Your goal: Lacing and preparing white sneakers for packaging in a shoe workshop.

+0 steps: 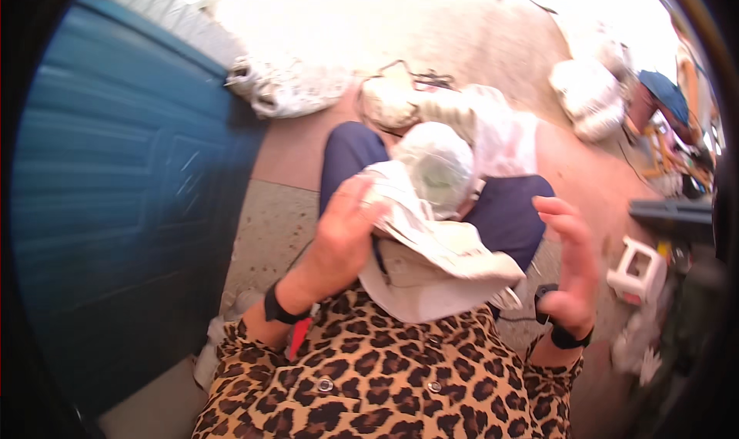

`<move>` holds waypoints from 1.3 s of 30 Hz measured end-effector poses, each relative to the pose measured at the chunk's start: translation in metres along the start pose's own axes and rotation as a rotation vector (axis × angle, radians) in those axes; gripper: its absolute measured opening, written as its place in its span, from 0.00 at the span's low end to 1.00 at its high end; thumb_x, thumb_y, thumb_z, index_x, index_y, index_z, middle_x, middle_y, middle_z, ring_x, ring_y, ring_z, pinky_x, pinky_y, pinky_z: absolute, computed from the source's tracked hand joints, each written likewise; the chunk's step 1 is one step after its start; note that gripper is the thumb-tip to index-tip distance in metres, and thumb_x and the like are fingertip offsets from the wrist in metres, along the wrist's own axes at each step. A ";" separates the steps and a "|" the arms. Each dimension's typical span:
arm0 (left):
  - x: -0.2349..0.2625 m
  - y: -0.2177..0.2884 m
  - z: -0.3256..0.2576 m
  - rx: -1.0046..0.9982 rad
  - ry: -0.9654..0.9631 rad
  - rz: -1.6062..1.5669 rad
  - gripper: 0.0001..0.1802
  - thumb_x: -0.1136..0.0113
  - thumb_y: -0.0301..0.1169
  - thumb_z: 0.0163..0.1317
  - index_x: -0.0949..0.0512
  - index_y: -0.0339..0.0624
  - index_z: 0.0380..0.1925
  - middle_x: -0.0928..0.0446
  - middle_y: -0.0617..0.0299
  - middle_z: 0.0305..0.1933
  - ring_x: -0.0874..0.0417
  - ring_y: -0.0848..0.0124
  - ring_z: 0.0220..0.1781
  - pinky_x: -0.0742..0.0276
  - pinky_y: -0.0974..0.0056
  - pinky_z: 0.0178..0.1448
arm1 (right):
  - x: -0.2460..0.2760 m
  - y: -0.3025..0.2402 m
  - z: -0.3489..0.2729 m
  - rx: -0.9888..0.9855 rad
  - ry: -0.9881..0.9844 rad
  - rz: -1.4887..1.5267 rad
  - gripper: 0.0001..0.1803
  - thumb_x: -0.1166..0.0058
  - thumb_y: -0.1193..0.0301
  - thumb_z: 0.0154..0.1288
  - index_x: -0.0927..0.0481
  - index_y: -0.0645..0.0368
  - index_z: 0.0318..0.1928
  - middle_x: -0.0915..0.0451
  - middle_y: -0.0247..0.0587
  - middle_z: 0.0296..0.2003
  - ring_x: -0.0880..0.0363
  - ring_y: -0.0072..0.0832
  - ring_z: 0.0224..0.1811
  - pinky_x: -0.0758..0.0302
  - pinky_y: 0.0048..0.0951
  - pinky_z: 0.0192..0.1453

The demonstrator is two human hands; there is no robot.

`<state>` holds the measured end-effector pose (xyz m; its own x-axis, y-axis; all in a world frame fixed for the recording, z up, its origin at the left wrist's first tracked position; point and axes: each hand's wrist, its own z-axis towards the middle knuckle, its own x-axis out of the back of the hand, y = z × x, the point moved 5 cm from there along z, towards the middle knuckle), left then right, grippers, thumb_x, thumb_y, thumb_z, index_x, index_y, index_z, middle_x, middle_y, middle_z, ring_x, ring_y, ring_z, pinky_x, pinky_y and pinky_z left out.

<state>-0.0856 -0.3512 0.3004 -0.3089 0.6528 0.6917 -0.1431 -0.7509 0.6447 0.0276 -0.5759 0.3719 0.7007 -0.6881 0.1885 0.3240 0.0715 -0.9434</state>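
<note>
Nearest you is your tan-and-black leopard-print shirt [369, 385] with round metal-coloured buttons. The off-white, wide-brimmed fabric piece, shaped like a soft hat [439, 266], lies tilted over your lap, just beyond the shirt front. Your left hand [342, 235], with a black band [280, 304] at its wrist, has its grip clamped on the left upper edge of that fabric. Your right hand [571, 266] is raised to the right of it, well clear of the fabric, its grip apart with the fingers curved; another black band [570, 337] circles that wrist.

Past the fabric are your bent knees in dark blue trousers [508, 212], and between them a rounded, clear plastic bag [435, 169] with pale contents. Right of your right hand, a white plastic stool-like object [637, 272] sits on the floor [265, 227]. A blue panelled door [123, 169] stands at your left. Beyond your knees lie a whitish, translucent sheet [508, 139], a white, dark-marked sack [304, 88] and, farther right, white bagged bundles [589, 96].
</note>
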 end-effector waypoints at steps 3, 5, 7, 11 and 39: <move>0.015 0.017 -0.010 -0.097 0.050 0.132 0.16 0.48 0.18 0.49 0.25 0.36 0.41 0.33 0.38 0.51 0.32 0.40 0.54 0.35 0.49 0.60 | -0.049 0.036 0.002 -0.128 -0.463 -0.223 0.51 0.30 0.56 0.37 0.42 0.66 0.59 0.41 0.57 0.59 0.44 0.49 0.64 0.47 0.39 0.66; 0.022 0.024 -0.017 -0.055 0.074 0.194 0.17 0.48 0.18 0.48 0.26 0.37 0.42 0.33 0.39 0.52 0.33 0.39 0.55 0.36 0.48 0.60 | -0.063 0.033 0.006 -0.110 -0.531 -0.341 0.47 0.33 0.59 0.41 0.43 0.66 0.59 0.39 0.59 0.58 0.41 0.50 0.62 0.44 0.41 0.64; 0.028 0.018 -0.019 0.009 0.077 0.122 0.17 0.48 0.19 0.48 0.26 0.37 0.42 0.34 0.39 0.52 0.33 0.40 0.55 0.36 0.49 0.60 | -0.074 0.037 0.017 -0.305 -0.707 -0.313 0.45 0.36 0.60 0.43 0.43 0.66 0.59 0.37 0.60 0.56 0.38 0.49 0.60 0.42 0.42 0.63; 0.035 0.004 -0.024 0.067 0.110 0.032 0.19 0.49 0.15 0.45 0.27 0.35 0.42 0.35 0.41 0.53 0.34 0.43 0.56 0.34 0.52 0.59 | -0.106 0.023 0.035 -0.103 -0.947 -0.627 0.40 0.41 0.63 0.48 0.42 0.67 0.59 0.32 0.60 0.52 0.33 0.47 0.56 0.39 0.43 0.59; 0.243 0.005 -0.186 -0.053 0.652 -0.920 0.07 0.53 0.33 0.66 0.33 0.44 0.40 0.30 0.59 0.36 0.27 0.67 0.35 0.28 0.61 0.38 | -0.179 0.036 0.065 -0.218 -1.094 -0.782 0.31 0.47 0.75 0.51 0.38 0.65 0.58 0.24 0.61 0.38 0.27 0.55 0.41 0.31 0.43 0.45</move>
<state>-0.3363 -0.2149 0.4110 -0.4955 0.7944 -0.3512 -0.6043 -0.0249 0.7963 -0.0444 -0.4032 0.3223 0.5560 0.4303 0.7111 0.8305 -0.2543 -0.4955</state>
